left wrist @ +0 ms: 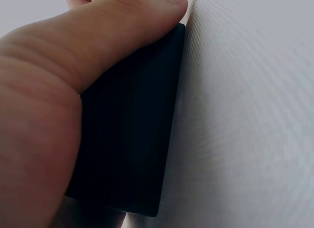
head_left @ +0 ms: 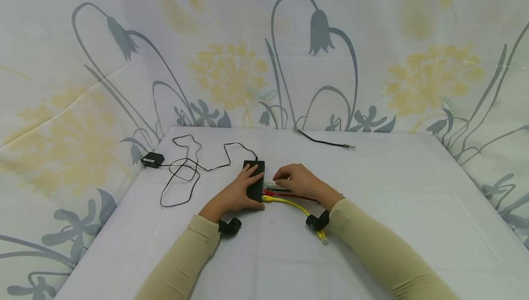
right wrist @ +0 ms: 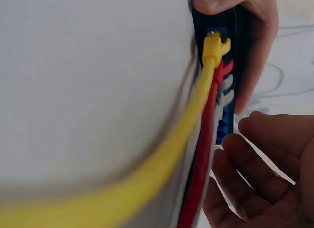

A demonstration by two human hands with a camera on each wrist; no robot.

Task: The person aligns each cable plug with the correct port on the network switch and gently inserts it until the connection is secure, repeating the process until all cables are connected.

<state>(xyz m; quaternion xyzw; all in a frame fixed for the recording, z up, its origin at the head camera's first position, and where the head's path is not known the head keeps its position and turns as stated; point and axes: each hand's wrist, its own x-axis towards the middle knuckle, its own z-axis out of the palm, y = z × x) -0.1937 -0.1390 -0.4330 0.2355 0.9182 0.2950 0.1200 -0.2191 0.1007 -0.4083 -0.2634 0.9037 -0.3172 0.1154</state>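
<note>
A black network switch [head_left: 255,189] lies on the table, with ports along its right side. My left hand [head_left: 239,192] grips it, fingers across the top and thumb at the near end. A yellow network cable [right wrist: 212,51], a red network cable [right wrist: 208,110] and pale plugs [right wrist: 226,90] sit in the ports; beyond them some blue ports show no plug. Beside the plugs is my right hand [head_left: 303,181]. Its fingers [right wrist: 245,184] are loosely bent in the right wrist view, with nothing visible between them. In the left wrist view the thumb [left wrist: 113,29] lies against the switch.
A black power adapter [head_left: 152,160] lies at the left edge, its thin cord [head_left: 192,166] looping to the switch's far end. Near the back lies a short black network cable [head_left: 324,142]. The yellow cable's loose end [head_left: 322,236] lies below my right wrist. A flowered curtain [head_left: 248,61] hangs behind.
</note>
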